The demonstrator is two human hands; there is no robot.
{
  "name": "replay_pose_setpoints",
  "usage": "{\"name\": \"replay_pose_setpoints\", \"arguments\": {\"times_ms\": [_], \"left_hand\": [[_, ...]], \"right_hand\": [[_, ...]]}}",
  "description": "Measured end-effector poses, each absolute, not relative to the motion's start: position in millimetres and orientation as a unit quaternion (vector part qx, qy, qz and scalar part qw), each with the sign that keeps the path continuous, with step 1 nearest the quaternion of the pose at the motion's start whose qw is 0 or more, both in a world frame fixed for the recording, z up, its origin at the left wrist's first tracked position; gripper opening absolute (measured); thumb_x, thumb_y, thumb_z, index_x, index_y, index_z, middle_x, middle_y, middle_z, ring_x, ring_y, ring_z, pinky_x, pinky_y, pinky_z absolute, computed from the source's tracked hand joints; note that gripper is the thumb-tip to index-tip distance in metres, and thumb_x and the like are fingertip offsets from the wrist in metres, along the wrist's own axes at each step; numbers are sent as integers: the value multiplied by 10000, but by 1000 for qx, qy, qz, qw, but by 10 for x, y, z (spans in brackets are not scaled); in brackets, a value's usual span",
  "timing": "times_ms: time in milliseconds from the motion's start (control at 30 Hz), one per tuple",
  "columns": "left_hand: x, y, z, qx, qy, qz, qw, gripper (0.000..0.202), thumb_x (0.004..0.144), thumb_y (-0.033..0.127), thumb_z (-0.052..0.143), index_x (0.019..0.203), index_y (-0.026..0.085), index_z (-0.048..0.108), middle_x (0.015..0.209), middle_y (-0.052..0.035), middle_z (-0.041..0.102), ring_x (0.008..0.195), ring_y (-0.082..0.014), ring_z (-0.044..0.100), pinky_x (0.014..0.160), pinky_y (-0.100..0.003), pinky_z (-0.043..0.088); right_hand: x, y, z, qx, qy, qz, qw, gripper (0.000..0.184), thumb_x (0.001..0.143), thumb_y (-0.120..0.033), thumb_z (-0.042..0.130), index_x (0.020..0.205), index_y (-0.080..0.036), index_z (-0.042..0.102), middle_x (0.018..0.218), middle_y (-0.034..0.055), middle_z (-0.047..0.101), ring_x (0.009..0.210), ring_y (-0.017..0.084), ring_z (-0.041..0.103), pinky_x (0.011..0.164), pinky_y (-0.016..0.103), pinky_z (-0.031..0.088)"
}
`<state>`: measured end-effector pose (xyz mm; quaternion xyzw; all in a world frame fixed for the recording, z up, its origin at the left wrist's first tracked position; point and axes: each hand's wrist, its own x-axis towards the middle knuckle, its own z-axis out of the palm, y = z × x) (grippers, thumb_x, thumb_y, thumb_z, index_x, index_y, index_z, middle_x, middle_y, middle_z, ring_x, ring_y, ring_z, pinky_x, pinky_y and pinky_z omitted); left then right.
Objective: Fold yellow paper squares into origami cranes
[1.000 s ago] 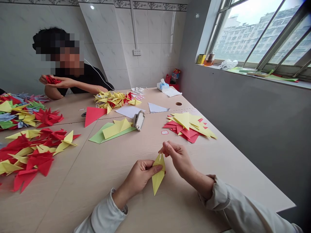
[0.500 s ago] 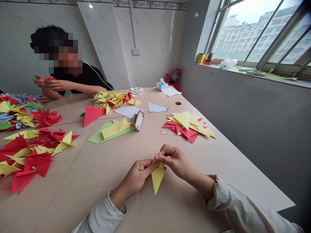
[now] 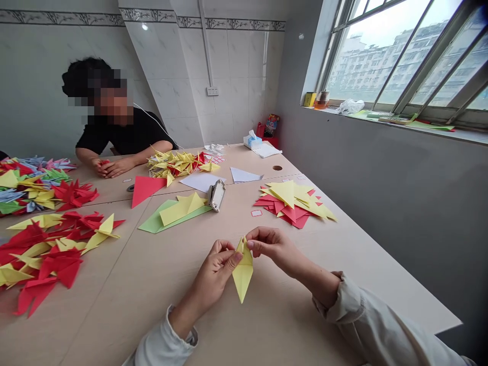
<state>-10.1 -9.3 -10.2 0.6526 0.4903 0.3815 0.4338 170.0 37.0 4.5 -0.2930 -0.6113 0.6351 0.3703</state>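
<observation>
A folded yellow origami paper [image 3: 243,279] is held upright above the table, its long point hanging down and two narrow tips at the top. My left hand [image 3: 213,274] pinches its left edge between thumb and fingers. On the upper right side, my right hand [image 3: 276,251] pinches the paper near one of the top tips; its fingertips partly cover that edge. Beyond my hands lies a pile of yellow and red folded sheets [image 3: 292,201]. A yellow folded sheet [image 3: 183,207] rests on a green sheet [image 3: 152,218] further left.
Red and yellow folded cranes [image 3: 57,254] spread over the table's left side. Another heap of yellow cranes [image 3: 173,165] lies near a co-worker [image 3: 125,134] across the table. A small white stand-like object [image 3: 216,195], white sheets [image 3: 202,181] and a tissue box [image 3: 252,140] are further back.
The yellow paper has tilted and shifted slightly left, showing more of its face. My right fingers moved from its front to its right edge. The co-worker's hands have lowered to the table.
</observation>
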Motion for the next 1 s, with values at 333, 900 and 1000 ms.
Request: {"name": "replay_pose_setpoints", "arguments": {"times_ms": [333, 900, 1000], "left_hand": [[-116, -68, -51, 568, 442, 424, 549, 147, 779, 310, 654, 722, 176, 681, 741, -20, 613, 745, -160, 532, 697, -256, 405], [-135, -91, 19, 545, 389, 365, 647, 218, 751, 365, 674, 724, 152, 715, 798, -70, 692, 780, -204, 593, 775, -328, 432], [-120, -91, -3, 526, 417, 379, 637, 221, 773, 357, 654, 830, 156, 724, 782, -59, 682, 760, -183, 579, 731, -295, 433]], "right_hand": [[1680, 309, 69, -258, -604, 672, 342, 206, 807, -328, 632, 813, -123, 647, 679, 12, 576, 638, 106, 491, 605, 243, 391], [1708, 334, 27, -235, -577, 734, 269, 241, 792, -365, 639, 782, -124, 636, 538, -42, 459, 489, 61, 354, 452, 198, 254], [1686, 309, 18, -266, -608, 690, 287, 254, 827, -385, 588, 812, -133, 606, 588, -31, 462, 524, 71, 374, 465, 197, 275]]}}
